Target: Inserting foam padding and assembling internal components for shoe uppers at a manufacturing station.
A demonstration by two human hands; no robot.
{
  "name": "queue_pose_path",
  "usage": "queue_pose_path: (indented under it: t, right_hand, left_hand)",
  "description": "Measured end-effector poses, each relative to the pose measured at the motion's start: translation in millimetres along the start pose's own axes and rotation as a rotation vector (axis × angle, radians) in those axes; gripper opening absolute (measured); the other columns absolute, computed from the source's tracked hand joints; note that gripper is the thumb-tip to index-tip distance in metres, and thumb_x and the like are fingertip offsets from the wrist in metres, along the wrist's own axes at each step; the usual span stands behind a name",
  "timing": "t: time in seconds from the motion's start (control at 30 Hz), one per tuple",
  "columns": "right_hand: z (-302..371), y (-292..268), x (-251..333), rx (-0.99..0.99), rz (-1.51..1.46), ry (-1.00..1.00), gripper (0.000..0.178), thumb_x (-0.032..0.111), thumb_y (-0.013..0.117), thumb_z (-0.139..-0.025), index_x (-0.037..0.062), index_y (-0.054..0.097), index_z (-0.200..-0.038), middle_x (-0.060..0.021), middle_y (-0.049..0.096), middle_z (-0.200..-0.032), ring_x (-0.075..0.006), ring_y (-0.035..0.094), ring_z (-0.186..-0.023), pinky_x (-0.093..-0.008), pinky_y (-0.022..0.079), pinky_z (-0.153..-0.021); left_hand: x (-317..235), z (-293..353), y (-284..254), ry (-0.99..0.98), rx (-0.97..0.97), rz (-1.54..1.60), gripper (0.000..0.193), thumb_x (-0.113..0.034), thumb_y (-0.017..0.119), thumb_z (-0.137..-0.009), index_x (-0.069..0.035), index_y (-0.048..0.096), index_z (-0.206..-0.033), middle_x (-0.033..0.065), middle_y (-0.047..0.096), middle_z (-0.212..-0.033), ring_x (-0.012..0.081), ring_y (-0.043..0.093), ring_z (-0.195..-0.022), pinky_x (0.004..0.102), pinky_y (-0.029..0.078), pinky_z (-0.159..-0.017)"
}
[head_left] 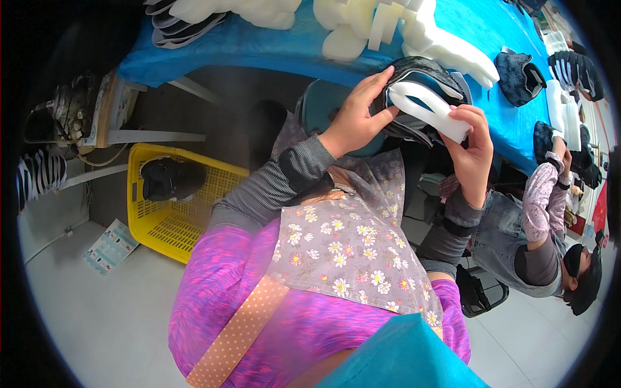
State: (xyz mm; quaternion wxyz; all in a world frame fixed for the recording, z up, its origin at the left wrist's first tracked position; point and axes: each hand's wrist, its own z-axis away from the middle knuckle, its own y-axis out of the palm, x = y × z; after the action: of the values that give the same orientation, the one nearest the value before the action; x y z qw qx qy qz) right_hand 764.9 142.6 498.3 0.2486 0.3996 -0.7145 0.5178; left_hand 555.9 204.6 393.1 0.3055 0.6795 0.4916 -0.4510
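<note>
At the front edge of the blue-covered table, my left hand [362, 116] grips the near-left side of a dark, curved fabric piece [424, 66] with a grey lining. Its thumb rests close to a white foam strip [420, 107], which bends into a narrow loop inside the fabric piece's opening. My right hand [471, 152] pinches the right end of that foam between thumb and fingers. Part of the fabric piece is hidden behind the foam and my hands. Another dark fabric piece [519, 77] stands to the right on the table.
White foam pieces [446, 45] pile along the blue-covered table [259, 48], beside stacked dark fabric pieces [181, 29]. A yellow basket [155, 226] with a dark piece inside sits on the floor at left. At right, a co-worker [527, 239] handles similar things near a black stool [482, 294].
</note>
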Motion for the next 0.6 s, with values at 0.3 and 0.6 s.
queue_pose_path:
  t: [0.3,0.6]
  right_hand:
    - [0.6,0.8,-1.0,0.006,-0.002,-0.002,0.040,-0.013,0.071,-0.070,0.0042,0.063,-0.105,-0.0075,0.060,-0.110,-0.0216,0.058,-0.104,-0.0294,0.044,-0.090]
    - [-1.7,6.1,1.7,0.023,0.072,0.008,0.040,-0.013,0.070,-0.070,0.0036,0.064,-0.106,-0.0091,0.063,-0.112,-0.0228,0.060,-0.107,-0.0302,0.044,-0.093]
  left_hand:
    - [2.1,-1.0,-1.4,0.017,0.016,-0.026,0.066,-0.013,0.064,-0.090,-0.003,0.038,-0.149,0.0177,0.045,-0.146,0.0271,0.043,-0.135,0.0348,0.032,-0.112]
    - [0.3,1.6,-2.8,-0.004,0.017,0.011,0.068,-0.014,0.065,-0.087,-0.003,0.038,-0.149,0.0180,0.045,-0.146,0.0275,0.042,-0.136,0.0353,0.030,-0.113]
